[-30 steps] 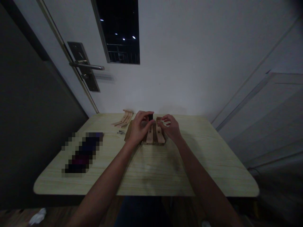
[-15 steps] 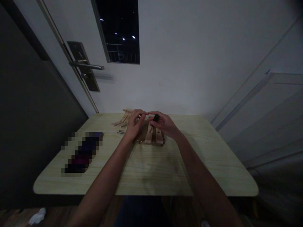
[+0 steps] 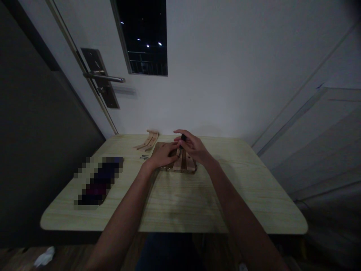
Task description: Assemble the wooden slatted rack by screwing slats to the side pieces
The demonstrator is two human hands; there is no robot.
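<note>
My right hand (image 3: 194, 146) grips a small screwdriver (image 3: 183, 137) by its black handle. The tool stands nearly upright over a pale wooden piece (image 3: 178, 164), its tip hidden by my fingers. That piece and a similar one (image 3: 190, 163) rest side by side on a brown wooden board (image 3: 166, 169). Palm down on the board, my left hand (image 3: 163, 155) has its fingers stretched toward the screwdriver's lower end, thumb apart and touching the pale piece. Whether a screw sits under the tool cannot be made out.
Several loose screws (image 3: 144, 157) lie left of the board. Behind them are more bent pale wooden pieces (image 3: 149, 141). A blurred-out dark object (image 3: 100, 182) occupies the left of the table (image 3: 239, 203). The white door (image 3: 214, 94) with its handle (image 3: 108, 78) rises behind.
My left hand has come down from near the right fingertips to lie on the board. The screwdriver has tipped more upright in my right hand.
</note>
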